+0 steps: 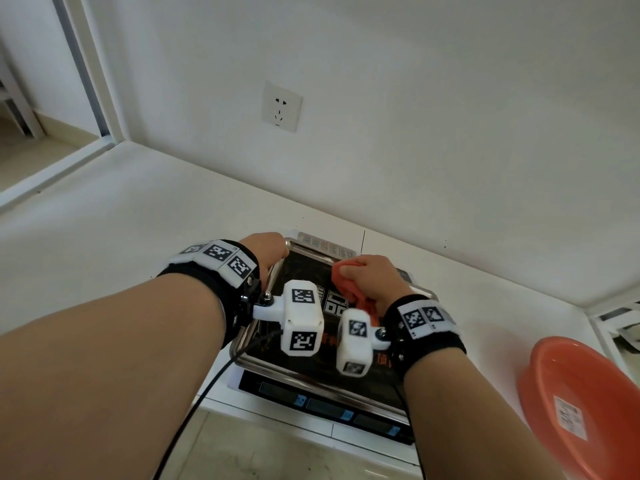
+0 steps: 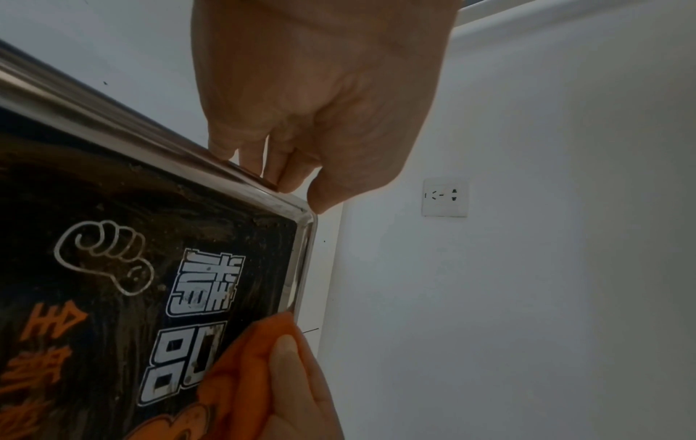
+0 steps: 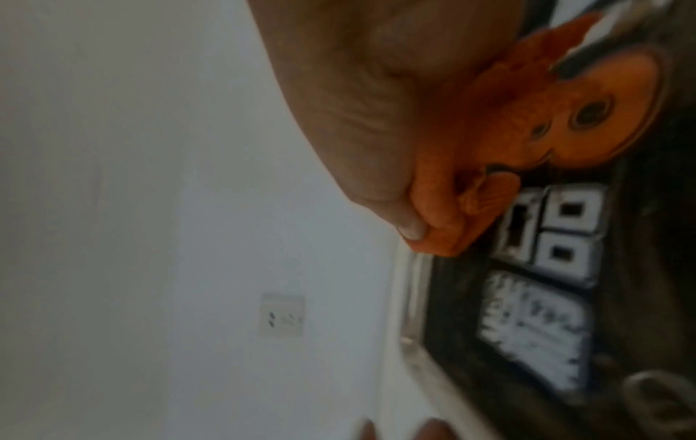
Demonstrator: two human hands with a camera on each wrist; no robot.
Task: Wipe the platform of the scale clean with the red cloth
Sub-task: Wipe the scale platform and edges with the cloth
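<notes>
Scale (image 1: 322, 393), wiping under way — right hand (image 1: 374, 275) clutches red cloth (image 1: 349, 289) at platform (image 1: 304, 271) far edge (grime remains); left hand (image 1: 263, 251) grips far-left rim; next, sweep nearer.

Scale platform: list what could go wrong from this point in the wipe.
1. The left hand only holds the platform by its far-left rim; a hard stroke might shift or tip it off the scale.
2. The red cloth is bunched in the right hand, so grit along the rim may be missed.
3. The black cable trails beside the left forearm and could snag.
</notes>
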